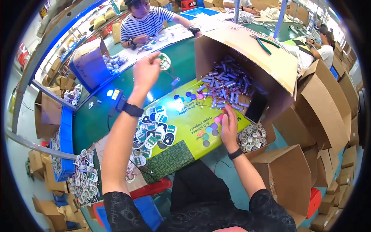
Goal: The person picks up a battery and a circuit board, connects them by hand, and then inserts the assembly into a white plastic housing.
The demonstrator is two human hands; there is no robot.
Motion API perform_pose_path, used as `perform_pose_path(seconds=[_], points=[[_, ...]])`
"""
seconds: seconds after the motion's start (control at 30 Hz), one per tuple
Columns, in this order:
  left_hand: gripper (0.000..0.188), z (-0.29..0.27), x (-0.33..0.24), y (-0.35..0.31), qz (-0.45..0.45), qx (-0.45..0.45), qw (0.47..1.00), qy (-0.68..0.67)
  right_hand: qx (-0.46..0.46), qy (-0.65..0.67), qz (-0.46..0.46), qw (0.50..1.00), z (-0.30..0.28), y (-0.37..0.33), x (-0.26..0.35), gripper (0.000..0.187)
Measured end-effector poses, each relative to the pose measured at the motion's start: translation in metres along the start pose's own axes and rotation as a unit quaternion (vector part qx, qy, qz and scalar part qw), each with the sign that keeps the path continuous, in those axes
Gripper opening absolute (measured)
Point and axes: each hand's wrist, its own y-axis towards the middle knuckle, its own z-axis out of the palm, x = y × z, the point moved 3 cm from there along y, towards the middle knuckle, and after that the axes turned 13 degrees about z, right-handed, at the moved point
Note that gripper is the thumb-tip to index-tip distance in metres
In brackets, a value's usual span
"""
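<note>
My left hand point(146, 73) is raised over the green bench top, its fingers closed on the edge of a round white circuit board point(165, 62). From that board a small purple cylindrical battery point(176, 81) dangles on thin wires. My right hand point(228, 129) rests by the mouth of a cardboard box with its fingers stretched out; no object shows in it. Inside that box lies a heap of purple batteries point(228, 83) with wires. Between my arms, a pile of round white boards point(154, 131) with green parts sits on the yellow-green printed sheet point(189, 141).
The tipped cardboard box point(247, 42) carries green-handled pliers point(266, 44) on top; a dark phone-like slab point(256, 107) leans in its mouth. More boards fill a box point(253, 139) at right and a heap point(84, 178) at left. Across the bench sits a co-worker point(143, 23).
</note>
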Motion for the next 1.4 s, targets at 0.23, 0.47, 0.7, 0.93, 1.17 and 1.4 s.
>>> perform_pose_path(seconds=[0.23, 0.47, 0.7, 0.93, 1.17, 1.4], points=[[0.035, -0.051, 0.103, 0.028, -0.084, -0.099, 0.991, -0.025, 0.028, -0.07, -0.052, 0.996, 0.005, 0.0, 0.009, 0.03], [0.034, -0.104, 0.224, -0.016, -0.196, -0.208, 0.958, -0.027, 0.027, -0.079, -0.063, 0.995, 0.012, 0.001, 0.015, 0.022], [0.041, -0.137, 0.343, -0.094, -0.335, -0.188, 0.921, -0.066, 0.014, -0.102, -0.075, 0.992, 0.013, -0.004, 0.019, 0.019], [0.05, -0.082, 0.273, -0.067, -0.213, 0.016, 0.971, 0.104, -0.012, -0.113, -0.063, 0.992, 0.005, -0.003, 0.007, 0.017], [0.027, 0.056, 0.045, -0.074, 0.055, 0.195, 0.979, 0.024, -0.004, -0.074, -0.06, 0.995, 0.004, -0.007, 0.012, 0.028], [0.027, 0.17, -0.022, -0.148, 0.16, 0.187, 0.969, -0.026, -0.023, 0.007, -0.052, 0.998, 0.007, -0.007, -0.007, 0.026]])
